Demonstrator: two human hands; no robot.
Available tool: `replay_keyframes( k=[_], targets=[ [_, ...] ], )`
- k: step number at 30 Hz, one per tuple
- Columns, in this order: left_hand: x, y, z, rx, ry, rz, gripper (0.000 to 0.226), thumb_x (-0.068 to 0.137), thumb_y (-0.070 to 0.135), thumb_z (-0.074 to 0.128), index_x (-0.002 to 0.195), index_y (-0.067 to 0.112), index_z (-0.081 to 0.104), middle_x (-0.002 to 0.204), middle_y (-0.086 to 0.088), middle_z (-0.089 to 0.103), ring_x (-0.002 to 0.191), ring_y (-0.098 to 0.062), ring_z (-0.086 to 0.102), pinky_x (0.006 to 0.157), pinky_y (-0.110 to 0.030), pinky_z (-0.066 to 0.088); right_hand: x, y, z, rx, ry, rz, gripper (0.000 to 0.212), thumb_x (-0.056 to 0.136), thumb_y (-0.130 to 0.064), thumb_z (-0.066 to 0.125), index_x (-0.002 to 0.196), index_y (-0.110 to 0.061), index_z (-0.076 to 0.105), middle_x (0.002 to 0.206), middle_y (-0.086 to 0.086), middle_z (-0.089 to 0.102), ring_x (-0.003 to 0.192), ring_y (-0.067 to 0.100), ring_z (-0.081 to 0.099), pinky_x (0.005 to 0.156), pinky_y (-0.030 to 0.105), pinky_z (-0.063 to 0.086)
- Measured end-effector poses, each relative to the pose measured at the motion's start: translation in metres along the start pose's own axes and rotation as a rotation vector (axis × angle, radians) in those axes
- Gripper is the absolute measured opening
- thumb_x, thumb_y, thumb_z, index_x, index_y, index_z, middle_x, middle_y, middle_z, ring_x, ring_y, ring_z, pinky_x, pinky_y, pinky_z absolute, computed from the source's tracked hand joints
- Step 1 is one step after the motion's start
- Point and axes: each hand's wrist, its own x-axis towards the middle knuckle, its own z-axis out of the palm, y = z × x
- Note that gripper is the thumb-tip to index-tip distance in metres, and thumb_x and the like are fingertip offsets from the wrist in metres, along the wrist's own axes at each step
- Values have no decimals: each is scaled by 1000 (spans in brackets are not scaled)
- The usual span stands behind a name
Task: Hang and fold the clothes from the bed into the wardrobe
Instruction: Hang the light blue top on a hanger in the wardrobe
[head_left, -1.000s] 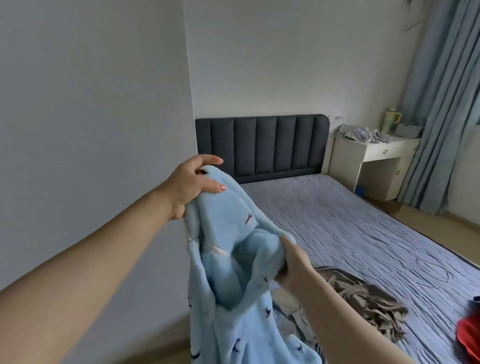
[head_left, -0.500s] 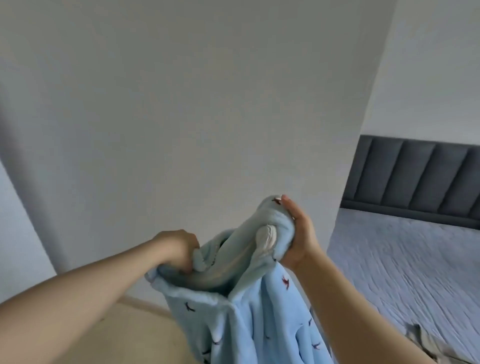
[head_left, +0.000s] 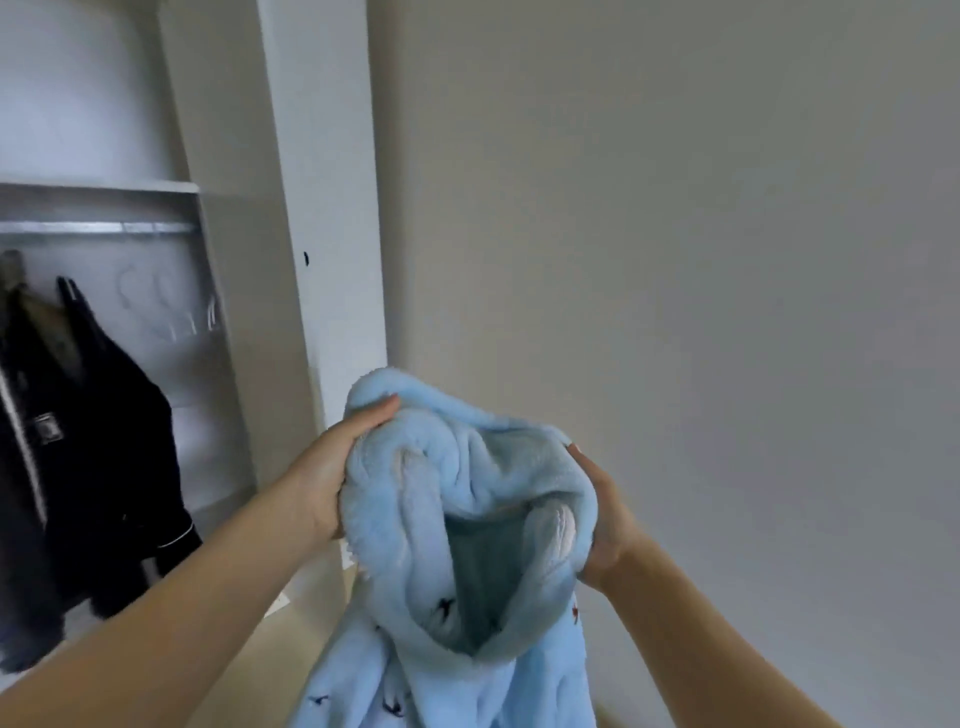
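1. The left hand curls round one bunched side of the blue fleece garment, thumb on top; the right hand clasps the other side, fingers mostly hidden; the garment hangs between them before the open wardrobe.
2. Bunched fleece is bulky; a loosened grip may drop it to the floor.
3. Neither hand is free for the pale hangers; a one-handed reach may snag the dark jackets.
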Motion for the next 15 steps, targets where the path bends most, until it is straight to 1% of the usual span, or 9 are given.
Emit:
replay_keyframes(
  k=[1,3,4,6,8,10,11,13,15],
  targets=[
    [-1,6,-12,-52,2,41,33,78,35,57,73,5,70,63,-10,67,57,-14,66,53,-22,54,14,14,13,-97,5,32,33,98,-34,41,119,-11,53,121,15,61,91,27,65,75,38,56],
    [-5,18,-33,-112,34,117,42,91,32,47,71,2,69,58,-7,66,55,-9,65,51,-18,51,38,42,35,-329,78,47,41,100,-23,39,141,-20,32,135,12,50,111,32,56,93,44,48],
    [-8,22,-43,-138,72,124,48,93,33,45,67,3,70,57,-6,66,54,-9,65,52,-19,52,47,54,48,-508,100,3,46,99,-19,37,143,-27,27,135,8,48,115,31,53,97,43,45],
    [-17,27,-67,-201,134,96,47,90,43,50,70,5,71,65,-10,68,58,-16,67,54,-24,55,61,79,84,-843,-3,-106,51,90,-14,37,138,-32,37,133,5,47,116,28,50,101,39,42],
    [-27,34,-88,-269,185,108,42,90,46,48,82,8,64,73,-9,64,65,-17,64,55,-25,57,70,99,117,-1005,-166,-136,58,75,-24,45,132,-33,47,138,4,39,125,27,42,107,38,35],
    [-34,44,-111,-325,250,177,38,92,46,44,86,11,57,75,-7,57,68,-15,59,56,-22,55,83,122,148,-1090,-344,-150,65,72,-35,56,135,-39,42,152,-4,20,139,25,22,113,43,22],
    [-38,49,-122,-339,276,212,37,92,45,43,84,12,57,72,-6,57,65,-14,60,55,-21,55,88,134,162,-1171,-433,-184,68,72,-41,59,137,-39,38,154,-10,15,141,23,16,114,44,19],
    [-49,61,-151,-355,298,261,38,85,45,48,75,13,64,60,-3,60,55,-12,63,53,-21,55,100,165,195,-1362,-551,-291,68,73,-56,58,135,-36,37,150,-16,21,139,21,15,112,44,16],
    [-62,67,-172,-303,296,239,42,73,48,53,62,11,70,56,-4,62,53,-12,64,54,-22,55,106,186,222,-1428,-558,-321,55,80,-54,55,130,-34,43,142,-12,34,137,22,19,113,43,15]
  ],
)
